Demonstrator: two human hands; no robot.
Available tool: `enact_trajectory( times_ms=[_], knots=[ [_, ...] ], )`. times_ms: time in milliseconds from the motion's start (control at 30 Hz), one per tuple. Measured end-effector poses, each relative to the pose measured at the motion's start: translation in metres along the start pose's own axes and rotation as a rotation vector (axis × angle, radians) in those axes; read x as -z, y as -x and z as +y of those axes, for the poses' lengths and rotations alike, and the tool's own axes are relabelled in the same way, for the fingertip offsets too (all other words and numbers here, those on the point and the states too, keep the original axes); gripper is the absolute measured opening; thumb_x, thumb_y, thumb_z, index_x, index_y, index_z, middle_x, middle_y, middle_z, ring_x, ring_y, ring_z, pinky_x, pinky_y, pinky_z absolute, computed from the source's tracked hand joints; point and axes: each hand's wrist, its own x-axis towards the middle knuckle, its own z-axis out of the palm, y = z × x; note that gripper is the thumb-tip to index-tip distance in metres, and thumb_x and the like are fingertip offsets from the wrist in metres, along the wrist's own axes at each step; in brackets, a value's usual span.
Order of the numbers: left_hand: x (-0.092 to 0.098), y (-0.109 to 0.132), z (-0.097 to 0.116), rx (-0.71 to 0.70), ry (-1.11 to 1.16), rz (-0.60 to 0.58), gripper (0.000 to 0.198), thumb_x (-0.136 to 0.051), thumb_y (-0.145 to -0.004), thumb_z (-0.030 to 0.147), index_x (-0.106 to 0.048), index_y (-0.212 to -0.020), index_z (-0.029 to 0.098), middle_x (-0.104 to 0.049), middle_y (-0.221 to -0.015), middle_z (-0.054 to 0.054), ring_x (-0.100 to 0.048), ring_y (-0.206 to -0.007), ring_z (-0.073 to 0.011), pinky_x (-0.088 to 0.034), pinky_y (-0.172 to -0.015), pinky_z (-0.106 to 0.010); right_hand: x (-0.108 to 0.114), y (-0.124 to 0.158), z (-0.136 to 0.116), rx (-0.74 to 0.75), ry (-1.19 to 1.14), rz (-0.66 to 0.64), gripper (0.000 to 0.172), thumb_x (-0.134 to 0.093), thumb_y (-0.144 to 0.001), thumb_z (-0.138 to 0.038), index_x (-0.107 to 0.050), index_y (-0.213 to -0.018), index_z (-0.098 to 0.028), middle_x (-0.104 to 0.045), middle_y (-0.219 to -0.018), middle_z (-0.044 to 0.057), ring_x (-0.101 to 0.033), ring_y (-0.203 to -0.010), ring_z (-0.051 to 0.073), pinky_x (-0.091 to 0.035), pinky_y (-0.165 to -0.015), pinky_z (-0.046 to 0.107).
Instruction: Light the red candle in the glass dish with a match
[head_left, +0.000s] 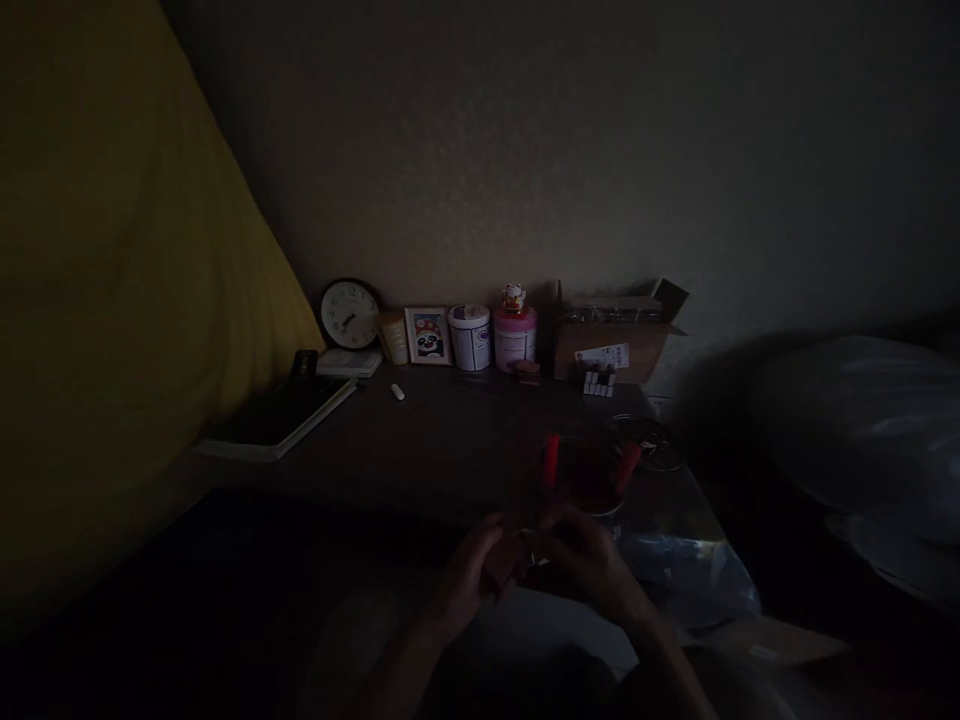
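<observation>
In dim light, my left hand (472, 572) is closed around a small reddish-brown box (506, 560) that looks like a matchbox. Close to its right side, the fingers of my right hand (581, 550) are pinched together. Thin pale sticks (537, 556), like matchsticks, show between the two hands; the darkness hides exactly how the right fingers grip them. Just beyond my hands, two red candles stand on a dark dish: the left candle (551, 461) nearly upright, the right candle (627, 467) tilted to the right in view.
Along the wall stand a clock (349, 314), a framed panda picture (428, 337), a white tub (470, 338), a pink tub (515, 345) with a cat figurine, and an open cardboard box (615, 345). A puzzle cube (599, 381) and a round wire-like item (646, 442) lie right; a large book (281, 420) lies left.
</observation>
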Motion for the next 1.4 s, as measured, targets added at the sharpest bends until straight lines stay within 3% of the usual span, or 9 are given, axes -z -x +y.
enact_trajectory(
  times_ms=[133, 267, 433, 633, 833, 1100, 1233, 1400],
  knots=[
    [-0.007, 0.0, 0.009, -0.054, -0.035, -0.022, 0.046, -0.071, -0.078, 0.051, -0.069, -0.109, 0.017, -0.068, -0.066, -0.001, -0.058, -0.056, -0.0128, -0.029, -0.041, -0.021, 0.007, 0.0, -0.006, 0.062, 0.066, 0.073, 0.032, -0.07, -0.084, -0.051, -0.069, -0.091, -0.02, -0.07, -0.085, 0.002, -0.067, -0.077, 0.016, -0.054, -0.069, 0.026],
    [-0.007, 0.0, 0.008, -0.064, -0.043, 0.003, 0.042, -0.066, -0.08, 0.046, -0.067, -0.111, 0.018, -0.066, -0.06, 0.001, -0.048, -0.047, -0.01, -0.025, -0.04, -0.021, 0.011, 0.0, -0.002, 0.331, 0.22, 0.101, 0.018, -0.064, -0.092, -0.038, -0.071, -0.09, -0.022, -0.07, -0.091, 0.003, -0.067, -0.086, 0.016, -0.052, -0.078, 0.026],
    [-0.006, 0.001, 0.001, -0.065, -0.096, 0.024, 0.025, -0.059, -0.085, 0.037, -0.069, -0.1, 0.02, -0.065, -0.061, 0.001, -0.045, -0.046, -0.0091, -0.026, -0.042, -0.022, 0.011, 0.0, 0.007, 0.519, 0.431, -0.002, 0.022, -0.049, -0.102, -0.028, -0.07, -0.097, -0.022, -0.066, -0.098, 0.005, -0.067, -0.09, 0.014, -0.05, -0.078, 0.023],
    [-0.011, 0.007, 0.003, -0.102, -0.193, 0.011, 0.02, -0.059, -0.086, 0.032, -0.073, -0.094, 0.021, -0.064, -0.058, 0.002, -0.05, -0.05, -0.0115, -0.033, -0.047, -0.023, 0.008, 0.003, 0.004, 0.528, 0.458, -0.112, 0.027, -0.043, -0.104, -0.028, -0.068, -0.1, -0.021, -0.062, -0.098, 0.006, -0.066, -0.087, 0.013, -0.051, -0.075, 0.023],
    [-0.008, 0.0, -0.002, -0.121, -0.156, 0.089, 0.014, -0.064, -0.079, 0.031, -0.073, -0.081, 0.021, -0.064, -0.063, 0.002, -0.053, -0.056, -0.0113, -0.037, -0.051, -0.022, 0.008, 0.007, -0.008, 0.489, 0.392, -0.032, 0.018, -0.052, -0.099, -0.024, -0.07, -0.095, -0.021, -0.063, -0.094, 0.004, -0.066, -0.086, 0.014, -0.052, -0.075, 0.024],
    [-0.015, 0.002, 0.006, -0.153, -0.067, 0.169, 0.016, -0.067, -0.07, 0.032, -0.073, -0.077, 0.019, -0.066, -0.064, 0.001, -0.052, -0.051, -0.0105, -0.039, -0.049, -0.023, 0.005, 0.005, -0.006, 0.595, 0.524, -0.009, 0.022, -0.05, -0.094, -0.01, -0.068, -0.095, -0.022, -0.065, -0.093, 0.005, -0.067, -0.084, 0.014, -0.053, -0.073, 0.024],
    [-0.016, 0.002, 0.002, -0.149, -0.061, 0.165, 0.013, -0.071, -0.068, 0.031, -0.072, -0.073, 0.019, -0.067, -0.065, 0.001, -0.052, -0.049, -0.0095, -0.037, -0.047, -0.022, -0.001, 0.005, -0.004, 0.589, 0.562, -0.043, 0.02, -0.05, -0.093, -0.011, -0.068, -0.095, -0.021, -0.064, -0.093, 0.005, -0.066, -0.084, 0.015, -0.053, -0.072, 0.025],
    [-0.013, 0.006, -0.002, -0.136, -0.056, 0.176, 0.018, -0.075, -0.068, 0.036, -0.066, -0.064, 0.02, -0.054, -0.051, 0.006, -0.042, -0.044, -0.008, -0.031, -0.043, -0.022, -0.013, 0.005, -0.001, 0.562, 0.437, -0.06, 0.02, -0.051, -0.092, -0.011, -0.069, -0.095, -0.021, -0.065, -0.091, 0.004, -0.067, -0.082, 0.014, -0.053, -0.072, 0.024]
  ],
)
